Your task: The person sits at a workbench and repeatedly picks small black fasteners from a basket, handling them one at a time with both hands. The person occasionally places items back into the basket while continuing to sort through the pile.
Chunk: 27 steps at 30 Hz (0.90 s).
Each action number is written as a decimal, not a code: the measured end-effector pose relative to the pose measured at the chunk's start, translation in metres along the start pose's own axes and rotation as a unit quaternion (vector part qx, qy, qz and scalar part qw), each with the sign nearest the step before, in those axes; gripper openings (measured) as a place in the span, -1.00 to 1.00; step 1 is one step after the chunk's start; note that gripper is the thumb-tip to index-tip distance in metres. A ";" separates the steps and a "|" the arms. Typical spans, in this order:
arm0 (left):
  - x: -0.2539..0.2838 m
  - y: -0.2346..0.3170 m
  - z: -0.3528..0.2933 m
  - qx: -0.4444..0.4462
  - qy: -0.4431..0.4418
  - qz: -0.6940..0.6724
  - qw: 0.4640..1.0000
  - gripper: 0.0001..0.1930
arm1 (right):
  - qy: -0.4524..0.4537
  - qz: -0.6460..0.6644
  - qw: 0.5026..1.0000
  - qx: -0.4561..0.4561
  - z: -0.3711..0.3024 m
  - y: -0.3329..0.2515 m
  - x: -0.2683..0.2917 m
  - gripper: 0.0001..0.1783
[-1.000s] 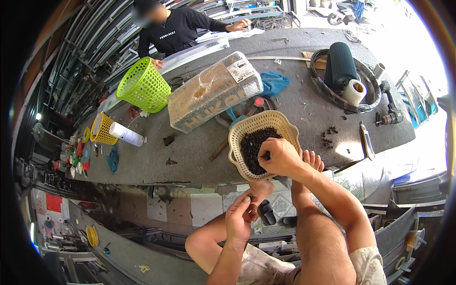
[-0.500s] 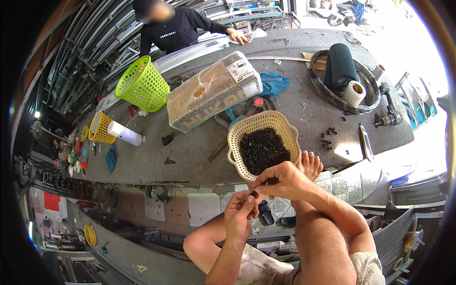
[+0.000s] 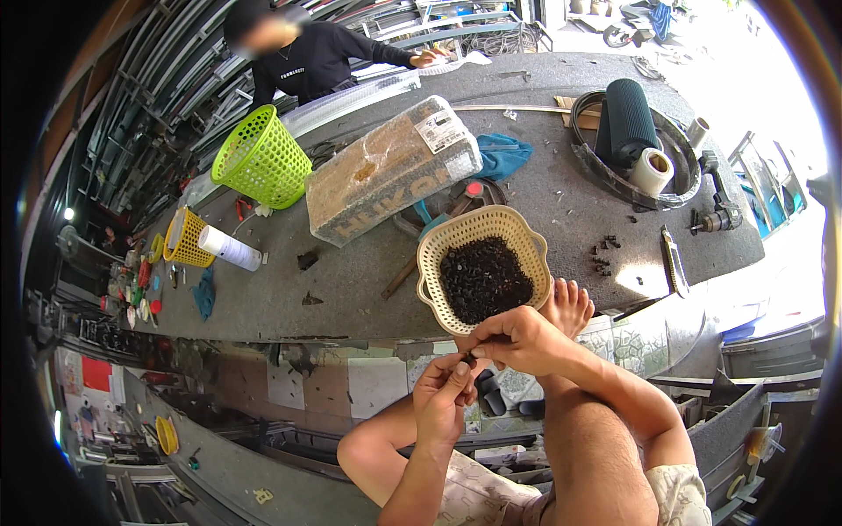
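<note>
Between the fingertips of my left hand (image 3: 441,399) is a small black part (image 3: 470,358), pinched just below the near rim of a basket. My right hand (image 3: 517,340) meets it from the other side, fingers closed on the same part; its exact kind is too small to make out. The cream plastic basket (image 3: 526,237) sits at the table's near edge, above my hands. Inside lies a heap of small black pieces (image 3: 485,276). Several similar black pieces (image 3: 602,263) are scattered on the table to the right of the basket.
A long cardboard box (image 3: 386,180) lies behind the basket, with a green basket (image 3: 263,162) to its left. Rightward are a utility knife (image 3: 674,261), a drill (image 3: 721,217) and a black ring (image 3: 605,188) around rolls. My bare foot (image 3: 568,307) rests beside the basket. Across the table sits another person (image 3: 316,61).
The person across the table has leaned left and drawn a hand back a little. My hands stay together on the small black part, barely moved.
</note>
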State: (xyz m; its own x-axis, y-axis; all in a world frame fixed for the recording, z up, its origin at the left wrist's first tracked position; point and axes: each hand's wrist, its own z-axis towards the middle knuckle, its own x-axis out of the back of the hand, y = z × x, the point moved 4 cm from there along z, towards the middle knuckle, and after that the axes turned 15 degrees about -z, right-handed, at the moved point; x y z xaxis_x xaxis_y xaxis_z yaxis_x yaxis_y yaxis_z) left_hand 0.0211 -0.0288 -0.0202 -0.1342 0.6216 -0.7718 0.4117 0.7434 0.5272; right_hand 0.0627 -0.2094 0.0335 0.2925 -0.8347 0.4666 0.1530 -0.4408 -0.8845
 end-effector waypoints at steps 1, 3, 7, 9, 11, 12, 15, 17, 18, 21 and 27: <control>0.000 0.000 0.000 -0.008 0.004 0.009 1.000 -0.80 | 0.001 0.003 1.000 0.008 0.000 0.000 0.000 -0.77; -0.001 0.000 -0.001 -0.010 0.003 0.008 1.000 -0.81 | 0.006 0.006 1.000 0.013 -0.001 0.000 0.000 -0.77; 0.000 -0.001 -0.001 -0.030 0.022 0.028 0.999 -0.83 | 0.011 0.014 0.999 0.029 -0.004 -0.002 0.000 -0.77; -0.001 -0.003 0.000 -0.036 0.012 0.041 0.998 -0.85 | 0.008 0.008 1.000 0.014 -0.004 0.000 0.000 -0.77; -0.001 -0.006 0.001 -0.044 0.009 0.057 0.997 -0.86 | 0.009 -0.002 1.000 0.013 -0.004 0.000 0.000 -0.78; -0.001 -0.007 0.000 -0.048 0.012 0.065 0.997 -0.86 | 0.009 -0.009 1.000 0.012 -0.005 0.000 0.000 -0.78; -0.001 -0.009 0.000 -0.045 0.013 0.081 0.996 -0.85 | 0.023 -0.019 0.999 0.024 -0.008 0.000 0.000 -0.83; -0.003 -0.011 0.001 -0.048 0.007 0.089 0.995 -0.84 | 0.049 -0.036 0.997 0.049 -0.010 -0.003 0.000 -0.83; -0.004 -0.011 0.003 -0.058 0.016 0.096 0.994 -0.84 | 0.062 -0.069 0.994 0.058 -0.010 -0.004 0.000 -0.82; -0.012 -0.013 0.008 -0.083 0.023 0.121 0.989 -0.82 | 0.117 -0.138 0.979 0.097 -0.014 -0.010 0.003 -0.72; -0.046 0.010 0.031 -0.163 0.007 0.255 0.953 -0.82 | 0.246 -0.227 0.938 0.093 -0.023 -0.010 0.029 -0.86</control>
State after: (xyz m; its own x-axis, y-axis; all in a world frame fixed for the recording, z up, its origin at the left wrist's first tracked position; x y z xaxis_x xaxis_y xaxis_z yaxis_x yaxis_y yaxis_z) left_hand 0.0593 -0.0580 0.0097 -0.0037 0.9242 -0.3818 0.1258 0.3792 0.9167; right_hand 0.0478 -0.2369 0.0563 -0.3068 -0.6468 0.6982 0.3312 -0.7603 -0.5588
